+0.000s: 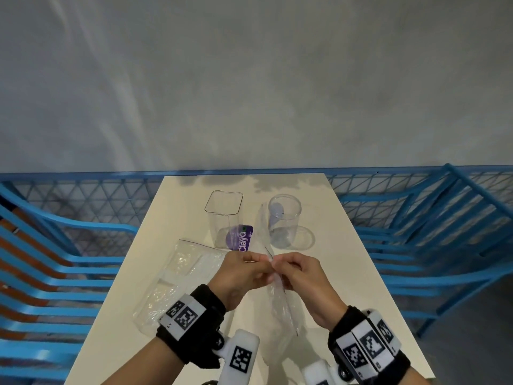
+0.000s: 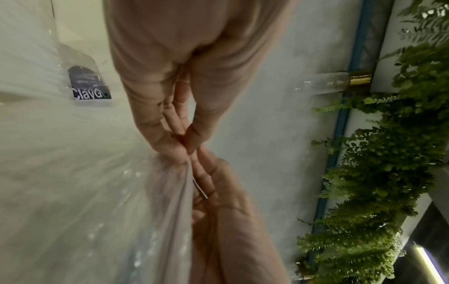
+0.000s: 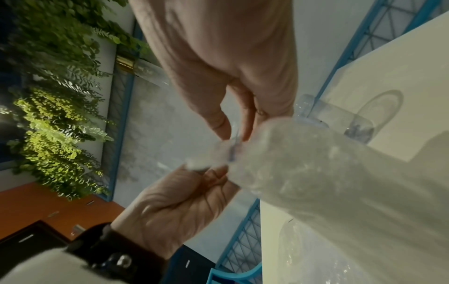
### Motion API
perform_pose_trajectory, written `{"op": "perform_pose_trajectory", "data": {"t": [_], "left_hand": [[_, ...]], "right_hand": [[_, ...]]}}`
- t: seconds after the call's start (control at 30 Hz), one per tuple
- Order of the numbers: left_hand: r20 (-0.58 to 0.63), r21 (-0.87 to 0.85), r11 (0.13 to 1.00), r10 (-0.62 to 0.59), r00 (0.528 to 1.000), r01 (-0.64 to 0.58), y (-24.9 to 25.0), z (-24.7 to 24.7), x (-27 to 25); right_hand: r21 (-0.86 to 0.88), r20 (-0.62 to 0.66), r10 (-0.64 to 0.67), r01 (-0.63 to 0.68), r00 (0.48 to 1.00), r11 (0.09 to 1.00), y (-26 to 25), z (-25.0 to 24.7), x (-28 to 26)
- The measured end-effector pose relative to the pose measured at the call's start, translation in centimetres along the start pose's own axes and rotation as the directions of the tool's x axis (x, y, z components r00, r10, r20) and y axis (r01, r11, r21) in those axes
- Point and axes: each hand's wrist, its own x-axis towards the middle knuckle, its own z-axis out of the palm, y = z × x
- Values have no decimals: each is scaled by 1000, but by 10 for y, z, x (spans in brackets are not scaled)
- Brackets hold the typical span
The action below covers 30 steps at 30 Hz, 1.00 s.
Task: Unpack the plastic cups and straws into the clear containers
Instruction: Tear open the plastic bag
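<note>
My two hands hold a clear zip bag (image 1: 280, 301) upright over the table's near half. My left hand (image 1: 263, 264) and right hand (image 1: 278, 263) each pinch one side of its top edge, fingertips almost touching. The left wrist view shows my left hand (image 2: 185, 143) pinching the bag (image 2: 157, 211), and the right wrist view shows my right hand (image 3: 233, 134) on the bag's rim (image 3: 316, 182). What the bag holds is too blurred to tell. Behind it stand a square clear container (image 1: 223, 215) and a round clear container (image 1: 284, 218) with a pale bluish shape inside.
A second flat clear zip bag (image 1: 180, 279) lies on the cream table (image 1: 361, 273) to the left. A purple label (image 1: 241, 237) shows behind the square container. A round clear lid (image 1: 306, 237) lies by the round container. Blue slatted chairs (image 1: 416, 245) flank the table.
</note>
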Motion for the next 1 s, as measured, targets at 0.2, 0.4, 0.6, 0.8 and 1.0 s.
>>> {"op": "perform_pose_trajectory", "data": {"t": [0.2, 0.4, 0.6, 0.8, 1.0], "left_hand": [[32, -84, 996, 28, 999, -25, 2, 5, -9], [41, -52, 999, -11, 999, 13, 2, 1, -13], [5, -161, 987, -19, 1000, 20, 1, -1, -13], [-28, -111, 993, 38, 999, -41, 3, -4, -13], [-111, 154, 984, 104, 988, -86, 1, 7, -17]], "right_hand": [[108, 65, 31, -38, 997, 993, -6, 0, -1], [321, 149, 121, -164, 981, 933, -6, -4, -3], [247, 92, 57, -78, 994, 966, -10, -3, -4], [154, 87, 33, -46, 996, 987, -17, -4, -7], [-270, -64, -100, 79, 993, 960, -15, 0, -7]]}}
